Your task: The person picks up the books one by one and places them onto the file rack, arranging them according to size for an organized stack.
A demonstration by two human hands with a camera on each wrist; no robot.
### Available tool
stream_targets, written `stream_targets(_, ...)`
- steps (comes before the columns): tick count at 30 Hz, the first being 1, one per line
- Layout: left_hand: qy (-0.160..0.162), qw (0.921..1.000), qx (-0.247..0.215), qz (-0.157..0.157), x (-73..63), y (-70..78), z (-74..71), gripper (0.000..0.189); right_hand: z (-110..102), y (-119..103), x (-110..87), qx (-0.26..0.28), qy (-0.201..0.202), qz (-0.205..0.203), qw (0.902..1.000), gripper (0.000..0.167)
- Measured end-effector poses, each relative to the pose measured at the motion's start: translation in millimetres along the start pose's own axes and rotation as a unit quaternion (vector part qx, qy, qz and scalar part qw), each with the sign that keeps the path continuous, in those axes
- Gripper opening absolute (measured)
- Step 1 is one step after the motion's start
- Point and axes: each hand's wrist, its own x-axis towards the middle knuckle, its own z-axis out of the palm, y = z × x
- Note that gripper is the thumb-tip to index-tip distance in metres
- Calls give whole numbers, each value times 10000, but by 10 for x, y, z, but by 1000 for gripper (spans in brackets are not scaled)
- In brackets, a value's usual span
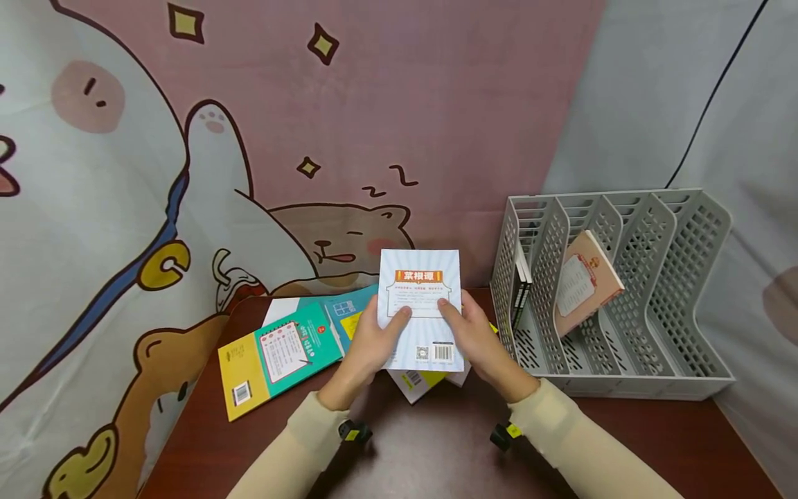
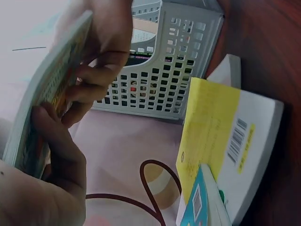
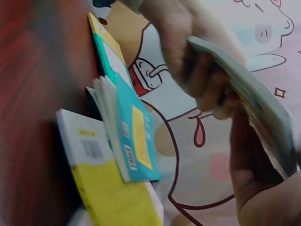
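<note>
A pale blue-and-white book (image 1: pixel 420 333) with an orange title band and a barcode faces up in the head view, lifted above the table. My left hand (image 1: pixel 376 339) grips its left edge, thumb on the upper cover and fingers curled underneath. On the opposite edge, my right hand (image 1: pixel 479 338) holds it the same way. Both wrist views show the book edge-on, with fingers of the left hand (image 2: pixel 61 146) and right hand (image 3: pixel 263 188) against its underside. Below it lie a yellow-and-white book (image 3: pixel 108 183) and a blue book (image 3: pixel 134 127), overlapping.
A green-and-yellow book (image 1: pixel 280 360) lies at the table's left. On the right stands a grey slotted file rack (image 1: pixel 661 277). A peach book (image 1: pixel 586 281) leans inside it, and a dark-and-white book (image 1: pixel 521 284) stands in the leftmost compartment. Behind hangs a cartoon-print cloth (image 1: pixel 436 125).
</note>
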Motion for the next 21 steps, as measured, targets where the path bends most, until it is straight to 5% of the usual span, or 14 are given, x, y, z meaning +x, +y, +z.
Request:
stream_targets(14, -1241, 9919, -64, 247, 19, -84, -86, 53, -292, -327, 294, 286, 35, 613, 9977, 53)
stream_targets(21, -1381, 9896, 67, 401, 44, -77, -94, 55, -298, -410, 275, 305, -46, 519, 9982, 47)
